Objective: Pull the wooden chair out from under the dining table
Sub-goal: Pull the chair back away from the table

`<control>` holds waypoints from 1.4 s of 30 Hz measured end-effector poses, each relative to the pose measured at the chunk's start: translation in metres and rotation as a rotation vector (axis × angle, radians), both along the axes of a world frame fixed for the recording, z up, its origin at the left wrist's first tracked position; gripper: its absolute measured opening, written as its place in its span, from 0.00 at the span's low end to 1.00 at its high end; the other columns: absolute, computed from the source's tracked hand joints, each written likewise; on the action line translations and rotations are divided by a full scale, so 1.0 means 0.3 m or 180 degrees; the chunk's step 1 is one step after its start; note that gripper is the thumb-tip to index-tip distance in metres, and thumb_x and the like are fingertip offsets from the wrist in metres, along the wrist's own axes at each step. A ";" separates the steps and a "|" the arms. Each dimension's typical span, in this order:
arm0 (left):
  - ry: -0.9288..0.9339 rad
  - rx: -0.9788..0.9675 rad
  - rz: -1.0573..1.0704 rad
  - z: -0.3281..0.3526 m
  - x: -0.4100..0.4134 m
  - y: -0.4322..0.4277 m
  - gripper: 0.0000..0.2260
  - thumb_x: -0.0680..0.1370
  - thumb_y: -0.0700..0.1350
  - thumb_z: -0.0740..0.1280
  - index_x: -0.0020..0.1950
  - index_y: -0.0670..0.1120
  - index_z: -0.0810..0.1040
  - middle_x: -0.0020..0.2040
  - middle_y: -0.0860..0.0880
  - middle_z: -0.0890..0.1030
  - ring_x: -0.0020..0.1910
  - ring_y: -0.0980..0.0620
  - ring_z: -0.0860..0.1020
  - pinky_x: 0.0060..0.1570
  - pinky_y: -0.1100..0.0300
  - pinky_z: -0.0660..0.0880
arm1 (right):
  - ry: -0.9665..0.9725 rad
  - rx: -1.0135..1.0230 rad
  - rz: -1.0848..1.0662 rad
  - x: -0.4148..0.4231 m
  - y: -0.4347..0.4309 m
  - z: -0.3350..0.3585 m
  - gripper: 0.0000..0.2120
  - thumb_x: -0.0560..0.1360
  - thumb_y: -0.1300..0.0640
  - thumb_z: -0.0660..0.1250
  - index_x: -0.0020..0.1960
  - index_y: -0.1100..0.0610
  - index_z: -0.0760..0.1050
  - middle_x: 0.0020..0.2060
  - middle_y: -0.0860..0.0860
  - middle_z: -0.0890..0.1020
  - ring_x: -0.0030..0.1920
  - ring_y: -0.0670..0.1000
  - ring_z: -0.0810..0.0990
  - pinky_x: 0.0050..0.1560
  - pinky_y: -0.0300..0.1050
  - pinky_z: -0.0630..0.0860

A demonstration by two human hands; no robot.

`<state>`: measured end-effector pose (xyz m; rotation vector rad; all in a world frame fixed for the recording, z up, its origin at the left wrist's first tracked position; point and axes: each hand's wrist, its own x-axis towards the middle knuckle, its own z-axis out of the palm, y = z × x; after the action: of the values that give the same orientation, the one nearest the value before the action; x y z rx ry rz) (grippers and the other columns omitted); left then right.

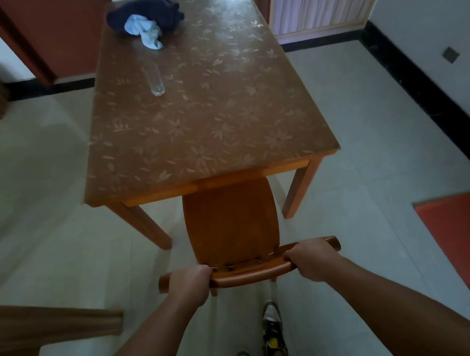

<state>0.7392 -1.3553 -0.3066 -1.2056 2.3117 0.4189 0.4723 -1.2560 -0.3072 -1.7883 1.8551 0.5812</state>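
Room: pale tiled floor (362, 158) with a dark border strip, bright enough to see everything fine.
Chair: the wooden chair (232, 224) sat at the near end of the dining table (203, 115), front of the seat tucked under the table edge, most of the seat already showing, top rail toward me.
Left hand: my left hand (189, 283) was clamped around the left part of the top rail.
Right hand: my right hand (311, 259) was wrapped tight around the right part, near the rail's end.
Progress: I'd call it partly out, not clear of the table yet.
Table stuff: a clear glass (154, 78) stood upright mid-table, and a dark cloth (148, 12) with a light blue cloth (145, 32) on it lay at the far end.
Feet: my shoes (270, 329) were right behind the chair's back legs.
Risk 1: uneven pull from one hand could swing the seat into a table leg and jolt the glass over.
Risk 2: dragging straight back could run the chair legs onto my toes.
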 end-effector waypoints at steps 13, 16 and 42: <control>0.0168 -0.0229 -0.0109 0.024 0.027 -0.008 0.05 0.82 0.45 0.66 0.52 0.54 0.79 0.44 0.55 0.80 0.43 0.56 0.80 0.43 0.62 0.78 | -0.0088 -0.0100 -0.0070 0.003 0.015 0.079 0.05 0.81 0.57 0.65 0.55 0.50 0.76 0.45 0.50 0.82 0.45 0.52 0.82 0.50 0.52 0.82; 0.0371 -0.0396 -0.0062 0.066 0.004 -0.087 0.03 0.81 0.48 0.67 0.48 0.56 0.79 0.37 0.57 0.76 0.37 0.59 0.75 0.34 0.66 0.66 | -0.0143 -0.0320 -0.0005 -0.041 -0.058 0.134 0.03 0.81 0.54 0.65 0.54 0.51 0.76 0.45 0.51 0.83 0.46 0.53 0.83 0.50 0.54 0.82; 0.0756 -0.1175 -0.0041 0.288 -0.130 -0.400 0.08 0.76 0.41 0.67 0.50 0.54 0.80 0.50 0.54 0.84 0.55 0.50 0.82 0.55 0.54 0.67 | -0.0242 -0.1745 0.0264 -0.253 -0.334 0.334 0.09 0.76 0.50 0.65 0.53 0.51 0.74 0.50 0.51 0.86 0.51 0.56 0.85 0.60 0.52 0.74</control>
<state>0.7003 -1.4754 -0.2202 -1.3713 2.6846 0.1367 0.3963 -1.3563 -0.2069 -2.1968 2.0240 0.0192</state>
